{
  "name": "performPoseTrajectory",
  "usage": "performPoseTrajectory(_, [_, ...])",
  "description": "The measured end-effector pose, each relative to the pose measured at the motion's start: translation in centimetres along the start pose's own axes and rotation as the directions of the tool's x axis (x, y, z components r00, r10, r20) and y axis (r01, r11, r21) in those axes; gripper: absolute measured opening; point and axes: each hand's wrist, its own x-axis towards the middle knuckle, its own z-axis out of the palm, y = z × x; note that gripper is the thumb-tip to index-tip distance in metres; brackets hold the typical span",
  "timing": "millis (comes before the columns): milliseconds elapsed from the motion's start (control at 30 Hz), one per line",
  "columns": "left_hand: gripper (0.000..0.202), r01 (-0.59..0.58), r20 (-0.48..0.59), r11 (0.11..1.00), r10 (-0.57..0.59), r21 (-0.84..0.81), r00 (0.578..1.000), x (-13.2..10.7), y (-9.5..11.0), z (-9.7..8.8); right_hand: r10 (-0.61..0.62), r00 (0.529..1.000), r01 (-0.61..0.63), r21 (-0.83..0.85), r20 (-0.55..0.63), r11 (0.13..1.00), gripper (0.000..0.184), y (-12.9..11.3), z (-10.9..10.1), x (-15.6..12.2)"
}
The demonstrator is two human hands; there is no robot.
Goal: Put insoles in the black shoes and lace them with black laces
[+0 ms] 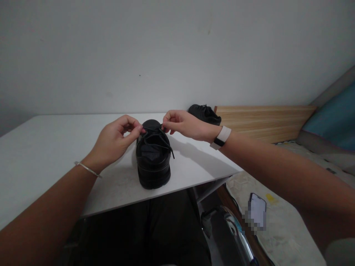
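A black lace-up shoe stands on the white table, heel toward me. My left hand is closed in a pinch on the left end of its black lace, just left of the shoe's top. My right hand pinches the lace's right end, at the shoe's upper right. The lace is stretched between both hands over the shoe's opening, with loose strands hanging down the right side. A thin bracelet circles my left wrist, and a white band with a black tracker sits on my right wrist.
A second black shoe lies at the table's far right corner by the wall. A wooden bed frame and a blue pillow are to the right. A phone lies on the bedding below my right arm.
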Motion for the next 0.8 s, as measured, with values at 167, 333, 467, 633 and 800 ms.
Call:
performPoseTrajectory(167, [0.018,0.069,-0.016,0.980,-0.073,-0.188,0.997,0.18,0.56,-0.05,-0.011,1.000,0.016,0.162,-0.029,0.987,0.011,-0.12,0.13,0.20])
performPoseTrajectory(333, [0.029,0.098,0.049,0.896,-0.085,-0.432,0.995,0.21,0.21,-0.12,-0.025,0.998,0.005,0.356,0.053,0.935,0.021,0.00,0.10,0.25])
performPoseTrajectory(467, [0.031,0.058,-0.001,0.859,-0.067,-0.508,0.998,0.22,-0.20,-0.03,-0.030,0.998,0.009,0.360,0.050,0.933,0.025,0.17,0.00,0.39])
performPoseTrajectory(633, [0.031,0.000,-0.082,0.859,-0.048,-0.512,0.995,0.36,-0.20,0.19,-0.023,0.999,0.008,0.360,0.039,0.933,0.024,0.09,-0.19,0.36])
performPoseTrajectory(800, [0.031,-0.037,-0.172,0.922,-0.033,-0.385,0.985,0.23,0.51,0.08,0.020,1.000,-0.024,0.341,0.018,0.940,0.021,-0.50,-0.45,0.07])
